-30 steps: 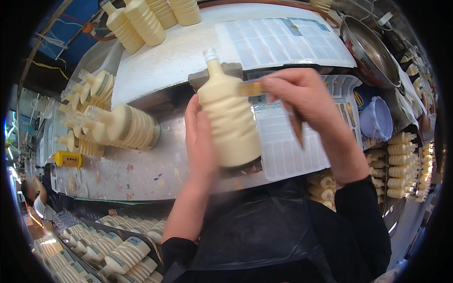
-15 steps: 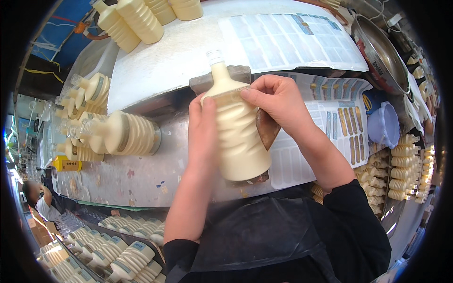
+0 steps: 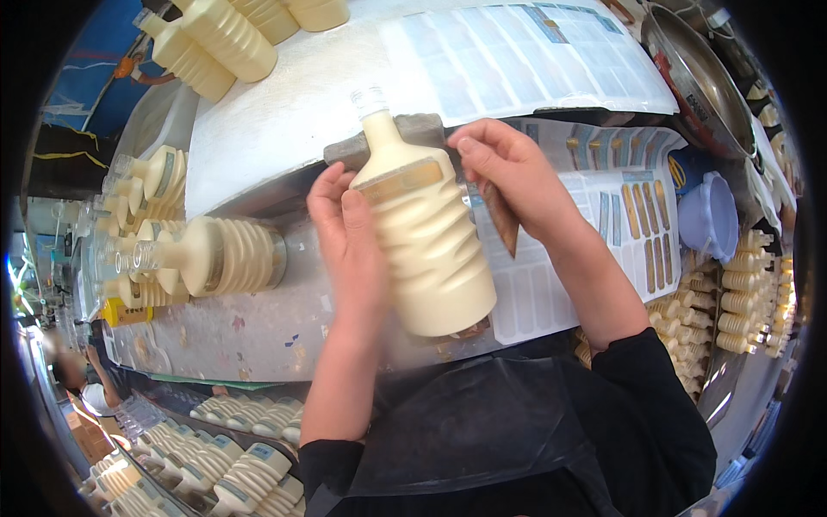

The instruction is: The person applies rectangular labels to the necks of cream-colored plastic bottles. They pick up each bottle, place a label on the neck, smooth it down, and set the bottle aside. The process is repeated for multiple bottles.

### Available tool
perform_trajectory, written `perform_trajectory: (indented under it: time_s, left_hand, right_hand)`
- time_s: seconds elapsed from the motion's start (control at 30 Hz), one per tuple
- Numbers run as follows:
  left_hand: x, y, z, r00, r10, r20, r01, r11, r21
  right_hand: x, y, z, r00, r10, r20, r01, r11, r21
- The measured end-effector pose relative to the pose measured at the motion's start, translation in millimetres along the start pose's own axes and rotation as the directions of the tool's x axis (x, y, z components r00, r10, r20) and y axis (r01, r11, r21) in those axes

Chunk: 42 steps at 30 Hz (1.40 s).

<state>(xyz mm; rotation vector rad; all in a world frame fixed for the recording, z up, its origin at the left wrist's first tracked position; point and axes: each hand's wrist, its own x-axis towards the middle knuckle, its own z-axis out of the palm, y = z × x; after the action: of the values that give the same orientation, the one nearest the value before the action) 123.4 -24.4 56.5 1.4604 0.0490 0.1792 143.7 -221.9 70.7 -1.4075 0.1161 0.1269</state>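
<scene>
Over the metal bench (image 3: pixel 258 345): 1 cream ribbed bottle (image 3: pixel 435 258), long axis running neck-away, leaning left. Left hand (image 3: pixel 349 241), nearer, curls loosely against its left side. Right hand (image 3: pixel 519 177) stands just off its right shoulder, thumb and forefinger narrowed, other fingers holding 1 brown flat tool (image 3: pixel 500 222).

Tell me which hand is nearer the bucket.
Right. The right hand is left of the bucket; the left hand is farther left, beyond the middle bottle.
</scene>
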Motion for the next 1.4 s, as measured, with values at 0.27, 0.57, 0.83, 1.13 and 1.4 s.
perform_trajectory:
  time_s: [0.27,0.57,0.83,1.13,1.4]
  left_hand:
    - [6.9,14.2,2.0,0.995,-0.096,0.022,0.096,0.995,0.002]
    - [5.4,14.6,3.0,0.994,-0.109,0.025,0.111,0.991,-0.071]
    - [4.9,13.8,4.4,0.995,-0.103,0.014,0.104,0.992,-0.072]
    - [7.4,8.1,-2.9,0.99,0.142,0.017,-0.141,0.956,0.256]
    - [5.7,20.3,5.6,0.986,0.161,0.053,-0.169,0.914,0.368]
  right_hand:
    - [-1.8,-3.8,16.7,0.999,-0.028,0.019,0.033,0.933,-0.359]
    - [-2.6,1.1,15.0,0.999,-0.04,0.03,0.047,0.953,-0.299]
    - [-2.6,-0.4,14.3,0.998,-0.028,0.054,0.043,0.951,-0.306]
    - [-0.6,1.5,7.4,0.986,0.006,0.164,-0.002,1.0,-0.024]
    - [0.6,-1.1,7.8,0.987,0.027,0.159,0.001,0.985,-0.174]
